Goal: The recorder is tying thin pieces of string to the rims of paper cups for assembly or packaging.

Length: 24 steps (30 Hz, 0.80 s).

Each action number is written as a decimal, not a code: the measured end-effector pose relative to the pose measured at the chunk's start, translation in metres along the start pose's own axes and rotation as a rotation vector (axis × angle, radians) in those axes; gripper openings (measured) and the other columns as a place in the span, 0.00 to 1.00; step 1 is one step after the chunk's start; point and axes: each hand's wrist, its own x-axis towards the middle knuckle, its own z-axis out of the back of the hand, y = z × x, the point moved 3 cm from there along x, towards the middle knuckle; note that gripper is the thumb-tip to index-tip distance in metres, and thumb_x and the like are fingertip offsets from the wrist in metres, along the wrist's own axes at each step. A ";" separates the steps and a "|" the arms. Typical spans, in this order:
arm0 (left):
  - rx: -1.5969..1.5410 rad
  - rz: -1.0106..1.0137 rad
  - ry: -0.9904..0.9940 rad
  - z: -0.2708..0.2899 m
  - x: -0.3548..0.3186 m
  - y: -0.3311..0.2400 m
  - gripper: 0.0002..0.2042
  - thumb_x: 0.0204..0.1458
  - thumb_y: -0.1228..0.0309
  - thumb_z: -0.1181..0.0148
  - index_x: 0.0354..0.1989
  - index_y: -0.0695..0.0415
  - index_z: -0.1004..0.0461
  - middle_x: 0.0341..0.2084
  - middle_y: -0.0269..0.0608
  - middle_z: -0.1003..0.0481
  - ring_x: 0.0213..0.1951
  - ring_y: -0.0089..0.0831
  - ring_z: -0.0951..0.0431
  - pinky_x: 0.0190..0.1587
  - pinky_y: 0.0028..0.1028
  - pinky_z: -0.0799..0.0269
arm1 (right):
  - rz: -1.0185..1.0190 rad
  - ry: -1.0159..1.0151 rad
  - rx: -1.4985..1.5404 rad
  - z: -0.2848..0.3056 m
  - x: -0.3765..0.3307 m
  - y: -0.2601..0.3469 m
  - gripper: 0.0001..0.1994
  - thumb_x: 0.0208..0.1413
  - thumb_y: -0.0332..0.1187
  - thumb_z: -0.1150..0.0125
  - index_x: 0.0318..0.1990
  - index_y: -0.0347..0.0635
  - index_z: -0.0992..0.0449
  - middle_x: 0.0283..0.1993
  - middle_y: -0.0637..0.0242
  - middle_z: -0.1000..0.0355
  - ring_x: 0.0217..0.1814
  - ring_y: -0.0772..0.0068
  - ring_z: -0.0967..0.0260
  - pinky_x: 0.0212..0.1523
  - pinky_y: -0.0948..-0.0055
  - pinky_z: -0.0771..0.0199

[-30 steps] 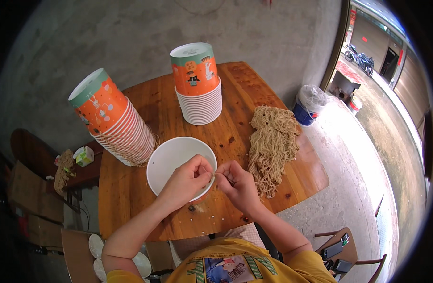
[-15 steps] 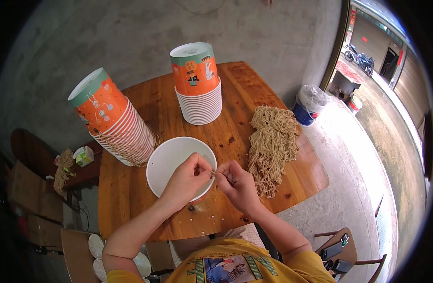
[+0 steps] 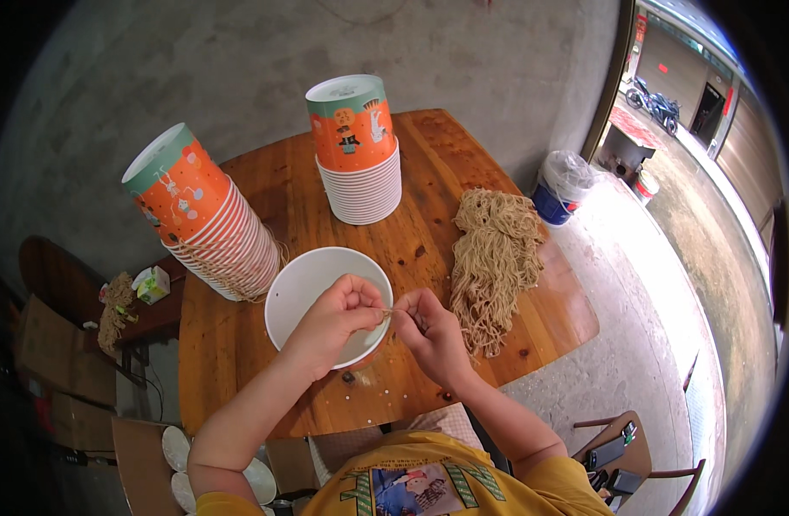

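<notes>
A white paper bucket (image 3: 302, 288) stands mouth up near the front of the wooden table, with a small hole in its left wall. My left hand (image 3: 339, 316) reaches over its mouth, thumb and forefinger pinched at the right rim. Just outside that rim, my right hand (image 3: 431, 335) pinches too, its fingertips almost meeting the left ones. A short piece of tan cord (image 3: 388, 313) shows between the fingertips; most of it is hidden. To the right lies a loose bundle of tan cords (image 3: 496, 262).
Upside-down stacks of orange-and-green buckets stand at the left (image 3: 184, 189) and at the back (image 3: 350, 133); cords hang from the left stack. A blue pail (image 3: 553, 199) sits on the floor beyond the wooden table (image 3: 420, 228). A chair (image 3: 622, 456) holding dark objects is at lower right.
My fingertips have shifted slightly at the bucket's rim, with the left fingers a little more spread. Both hands keep their pinch, and the view has tilted slightly.
</notes>
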 end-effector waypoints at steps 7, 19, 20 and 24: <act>-0.007 0.006 0.025 -0.001 0.002 0.002 0.11 0.52 0.83 0.43 0.41 0.58 0.33 0.36 0.34 0.28 0.39 0.21 0.28 0.44 0.21 0.31 | 0.045 -0.027 -0.047 0.006 0.004 0.004 0.05 0.60 0.26 0.43 0.38 0.35 0.33 0.29 0.70 0.32 0.30 0.84 0.35 0.31 0.80 0.31; 0.034 0.011 -0.009 -0.003 0.001 0.003 0.13 0.53 0.82 0.43 0.47 0.61 0.34 0.37 0.39 0.27 0.38 0.23 0.27 0.42 0.21 0.31 | 0.567 -0.031 -0.756 0.018 0.004 0.034 0.07 0.51 0.27 0.38 0.38 0.45 0.25 0.37 0.66 0.31 0.28 0.65 0.27 0.23 0.68 0.24; 0.039 0.016 -0.019 -0.003 0.000 0.002 0.13 0.54 0.82 0.43 0.47 0.61 0.34 0.37 0.39 0.27 0.38 0.23 0.27 0.42 0.22 0.31 | 0.610 -0.029 -0.792 0.019 0.004 0.036 0.08 0.48 0.27 0.36 0.37 0.46 0.24 0.35 0.67 0.32 0.28 0.67 0.28 0.22 0.69 0.26; 0.043 0.033 -0.046 -0.004 0.000 0.002 0.13 0.55 0.80 0.42 0.48 0.61 0.35 0.35 0.39 0.26 0.37 0.24 0.27 0.41 0.22 0.31 | 0.666 0.020 -0.886 0.018 0.002 0.043 0.09 0.46 0.27 0.34 0.36 0.48 0.23 0.34 0.70 0.32 0.27 0.70 0.29 0.20 0.71 0.27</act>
